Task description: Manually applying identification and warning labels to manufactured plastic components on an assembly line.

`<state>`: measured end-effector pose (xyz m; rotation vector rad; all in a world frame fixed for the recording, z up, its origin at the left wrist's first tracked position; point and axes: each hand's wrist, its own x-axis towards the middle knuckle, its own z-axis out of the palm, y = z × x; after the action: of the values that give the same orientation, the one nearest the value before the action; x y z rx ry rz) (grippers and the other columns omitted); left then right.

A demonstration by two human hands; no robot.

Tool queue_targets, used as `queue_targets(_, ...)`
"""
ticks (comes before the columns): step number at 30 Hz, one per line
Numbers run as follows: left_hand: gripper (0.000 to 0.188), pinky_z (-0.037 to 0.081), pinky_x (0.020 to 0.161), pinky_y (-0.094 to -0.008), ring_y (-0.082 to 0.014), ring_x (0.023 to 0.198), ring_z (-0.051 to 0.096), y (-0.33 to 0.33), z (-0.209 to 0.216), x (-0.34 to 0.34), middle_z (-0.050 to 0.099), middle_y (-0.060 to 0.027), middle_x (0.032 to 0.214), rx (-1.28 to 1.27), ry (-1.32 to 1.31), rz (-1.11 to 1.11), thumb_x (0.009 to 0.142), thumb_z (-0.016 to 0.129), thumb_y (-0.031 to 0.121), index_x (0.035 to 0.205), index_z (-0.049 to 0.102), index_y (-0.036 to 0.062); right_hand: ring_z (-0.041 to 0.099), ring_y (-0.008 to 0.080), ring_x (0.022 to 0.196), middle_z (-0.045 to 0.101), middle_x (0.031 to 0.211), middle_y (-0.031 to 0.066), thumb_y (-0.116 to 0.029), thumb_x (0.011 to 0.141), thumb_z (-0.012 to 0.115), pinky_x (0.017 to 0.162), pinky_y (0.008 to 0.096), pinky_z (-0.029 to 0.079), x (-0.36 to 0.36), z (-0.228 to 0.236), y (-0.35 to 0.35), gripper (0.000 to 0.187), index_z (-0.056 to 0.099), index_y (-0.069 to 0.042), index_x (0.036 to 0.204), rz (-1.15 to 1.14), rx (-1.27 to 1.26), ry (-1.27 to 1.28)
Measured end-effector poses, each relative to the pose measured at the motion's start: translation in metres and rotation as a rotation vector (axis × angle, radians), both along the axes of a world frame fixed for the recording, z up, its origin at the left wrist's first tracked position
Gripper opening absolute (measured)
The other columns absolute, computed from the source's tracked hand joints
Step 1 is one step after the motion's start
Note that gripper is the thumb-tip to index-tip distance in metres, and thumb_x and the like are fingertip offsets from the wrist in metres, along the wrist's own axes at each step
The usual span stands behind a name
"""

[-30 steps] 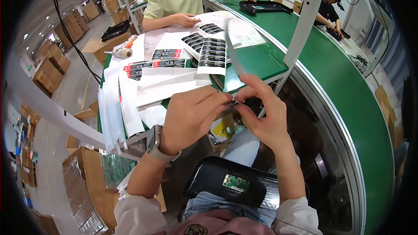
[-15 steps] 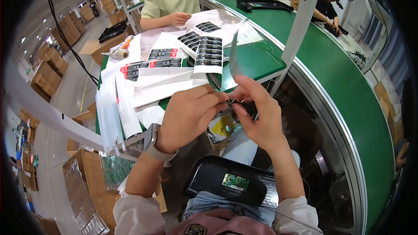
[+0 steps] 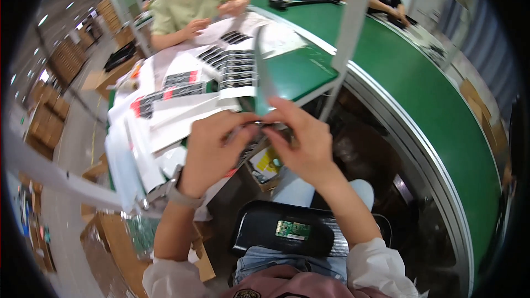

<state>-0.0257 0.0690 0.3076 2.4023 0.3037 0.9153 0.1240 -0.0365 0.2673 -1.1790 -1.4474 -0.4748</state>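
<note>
Close together above my lap, my left hand (image 3: 212,152) and my right hand (image 3: 301,140) pinch a black printed label (image 3: 253,148) between thumbs and fingers. The label is partly hidden by the fingers and blurred. A thin pale translucent strip (image 3: 260,72) rises beside the right fingertips; whether that hand holds it I cannot tell. On my thighs lies a glossy black plastic casing (image 3: 251,225) with a small green circuit board (image 3: 293,230) on it. Just beyond my hands, black label sheets (image 3: 238,72) lie on the workbench.
Paper sheets (image 3: 182,116) and translucent strips (image 3: 124,154) overhang the green bench (image 3: 309,69). A white post (image 3: 349,38) stands at its right corner. The green conveyor (image 3: 408,99) curves along the right. A co-worker (image 3: 190,8) sits opposite. Cardboard boxes (image 3: 118,243) stand at lower left.
My hands have shifted left in the picture, and the black label now shows below the left fingers. The view has turned, moving the bench leftward. The co-worker's hands have come closer together.
</note>
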Motion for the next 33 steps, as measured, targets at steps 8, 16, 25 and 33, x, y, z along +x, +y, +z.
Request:
queue_targets(8, 0.024, 0.047, 0.069, -0.0229, -0.0061, 0.076, 0.059, 0.12, -0.028, 0.049, 0.069, -0.0015, 0.083, -0.301, -0.154, 0.195, 0.093, 0.068, 0.018, 0.103, 0.073, -0.0037, 0.065, 0.0256, 0.082, 0.064, 0.096, 0.0107, 0.01, 0.069, 0.072, 0.071, 0.0323, 0.053, 0.015, -0.012, -0.012, 0.043, 0.064, -0.004, 0.109, -0.165, 0.108, 0.02)
queue_targets(16, 0.024, 0.051, 0.082, -0.0389, -0.0363, 0.088, 0.064, 0.247, -0.053, 0.039, 0.067, -0.0194, 0.1, 0.802, -0.118, 0.794, 0.091, 0.065, 0.014, 0.111, 0.065, -0.0008, 0.061, 0.0133, 0.087, 0.064, 0.085, 0.0025, 0.004, 0.081, 0.066, 0.091, 0.0293, 0.046, 0.05, -0.057, -0.156, 0.063, 0.043, -0.004, 0.138, -0.278, -0.195, 0.615)
queue_targets(25, 0.044, 0.051, 0.064, -0.0453, -0.0348, 0.072, 0.063, -0.04, -0.159, 0.02, 0.064, -0.0095, 0.081, 0.286, 0.323, -0.419, 0.077, 0.073, 0.041, 0.102, 0.063, 0.0058, 0.062, 0.0136, 0.087, 0.066, 0.084, 0.0033, 0.008, 0.077, 0.067, 0.087, 0.0274, 0.048, 0.013, -0.111, -0.249, 0.06, 0.049, -0.002, 0.132, -0.539, -0.353, 0.757)
queue_targets(33, 0.01, 0.049, 0.061, -0.0397, -0.029, 0.075, 0.065, -0.049, -0.207, -0.001, 0.066, -0.0093, 0.08, 0.271, 0.51, -0.238, 0.082, 0.068, 0.014, 0.09, 0.067, 0.0094, 0.063, 0.0106, 0.085, 0.065, 0.09, 0.0037, 0.009, 0.08, 0.067, 0.077, 0.023, 0.05, -0.005, -0.103, -0.251, 0.058, 0.05, -0.004, 0.134, -0.549, -0.316, 0.837)
